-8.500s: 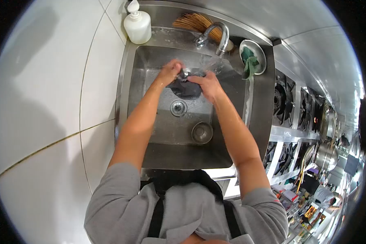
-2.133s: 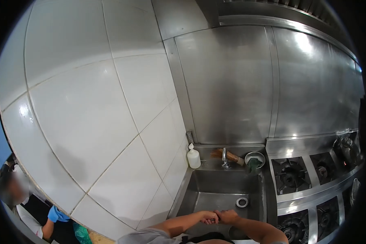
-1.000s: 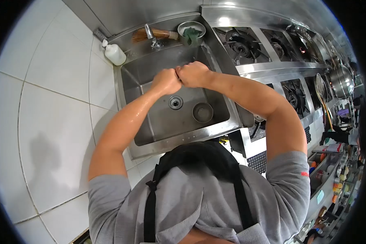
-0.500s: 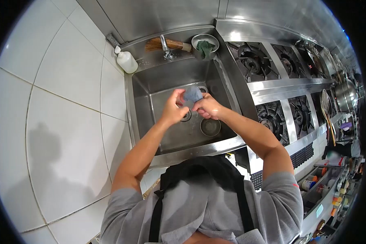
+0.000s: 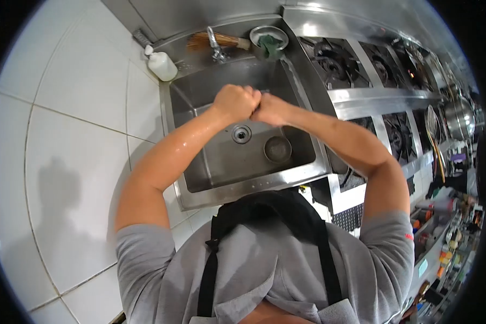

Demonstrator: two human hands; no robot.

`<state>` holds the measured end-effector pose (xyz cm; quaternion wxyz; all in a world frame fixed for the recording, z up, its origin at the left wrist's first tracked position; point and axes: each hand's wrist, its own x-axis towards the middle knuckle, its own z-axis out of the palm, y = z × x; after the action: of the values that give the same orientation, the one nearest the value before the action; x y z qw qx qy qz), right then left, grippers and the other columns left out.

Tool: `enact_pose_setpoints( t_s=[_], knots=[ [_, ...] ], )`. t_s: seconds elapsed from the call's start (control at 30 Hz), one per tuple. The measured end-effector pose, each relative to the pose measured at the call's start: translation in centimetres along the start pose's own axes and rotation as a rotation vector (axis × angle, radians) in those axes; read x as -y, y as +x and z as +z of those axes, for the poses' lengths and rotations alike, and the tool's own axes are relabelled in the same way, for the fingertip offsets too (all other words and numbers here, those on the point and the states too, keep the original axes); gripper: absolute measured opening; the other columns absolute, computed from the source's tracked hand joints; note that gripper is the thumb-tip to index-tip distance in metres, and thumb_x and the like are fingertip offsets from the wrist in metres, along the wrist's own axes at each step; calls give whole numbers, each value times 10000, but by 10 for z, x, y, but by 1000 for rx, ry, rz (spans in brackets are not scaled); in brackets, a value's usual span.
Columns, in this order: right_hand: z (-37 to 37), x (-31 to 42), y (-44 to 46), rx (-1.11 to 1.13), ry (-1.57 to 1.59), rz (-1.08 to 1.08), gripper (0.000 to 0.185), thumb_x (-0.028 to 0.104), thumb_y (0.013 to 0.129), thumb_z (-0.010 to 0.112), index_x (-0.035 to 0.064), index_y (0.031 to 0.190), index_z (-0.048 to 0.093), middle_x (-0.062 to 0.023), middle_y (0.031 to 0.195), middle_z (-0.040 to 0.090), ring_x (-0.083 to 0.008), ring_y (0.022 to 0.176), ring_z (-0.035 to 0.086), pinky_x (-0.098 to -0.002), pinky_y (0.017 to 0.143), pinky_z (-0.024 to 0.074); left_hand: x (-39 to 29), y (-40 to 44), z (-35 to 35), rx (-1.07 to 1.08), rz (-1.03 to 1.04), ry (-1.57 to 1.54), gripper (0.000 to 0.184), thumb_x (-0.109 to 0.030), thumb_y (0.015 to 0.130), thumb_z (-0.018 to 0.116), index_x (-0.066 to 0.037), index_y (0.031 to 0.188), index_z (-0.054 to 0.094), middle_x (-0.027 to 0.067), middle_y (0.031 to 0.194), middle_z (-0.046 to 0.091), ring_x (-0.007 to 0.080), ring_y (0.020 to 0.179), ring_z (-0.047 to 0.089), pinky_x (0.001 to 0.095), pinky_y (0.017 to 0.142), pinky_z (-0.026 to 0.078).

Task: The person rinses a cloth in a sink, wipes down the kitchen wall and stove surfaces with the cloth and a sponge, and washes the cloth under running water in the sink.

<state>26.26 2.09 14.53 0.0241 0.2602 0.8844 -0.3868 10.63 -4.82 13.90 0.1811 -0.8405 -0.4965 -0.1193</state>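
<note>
The person's left hand (image 5: 236,102) and right hand (image 5: 272,110) meet over the sink (image 5: 299,175), knuckle to knuckle, near the middle of its basin. Each grip is curled closed, fingers folded in and the two fists touching; whatever may lie inside is hidden by the fingers, so I cannot tell what, if anything, they pinch. Taking the joined hands as the clock's centre, with twelve away from the person, the drain (image 5: 241,134) lies at seven o'clock, near and below them, and a small metal bowl (image 5: 277,149) sits in the basin at five, apart from both hands. The faucet (image 5: 216,46) stands at eleven, a straw brush (image 5: 232,41) lying just behind it on the steel surface (image 5: 191,62). A white pump bottle (image 5: 162,66) is at ten, tilted to the eye by the wide lens. Straight up at twelve, a larger bowl (image 5: 257,52) holds a green cloth (image 5: 269,44) that hangs over its rim. Stove burners (image 5: 332,62) lie at two o'clock, and water glistens on the left forearm (image 5: 181,148), towards eight
</note>
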Motion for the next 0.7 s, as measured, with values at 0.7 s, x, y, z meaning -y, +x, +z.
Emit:
enact_pose_setpoints(
  t_s=[0.7],
  knots=[
    [-101, 53, 41, -228, -1139, -355, 257, 252, 864, 569, 33, 998, 586, -154, 815, 703, -336, 772, 702, -470, 642, 556, 37, 43, -3, -116, -807, -994, 263, -201, 720, 666, 58, 765, 671, 169, 667, 663, 224, 591, 637, 397, 534, 481]
  ],
)
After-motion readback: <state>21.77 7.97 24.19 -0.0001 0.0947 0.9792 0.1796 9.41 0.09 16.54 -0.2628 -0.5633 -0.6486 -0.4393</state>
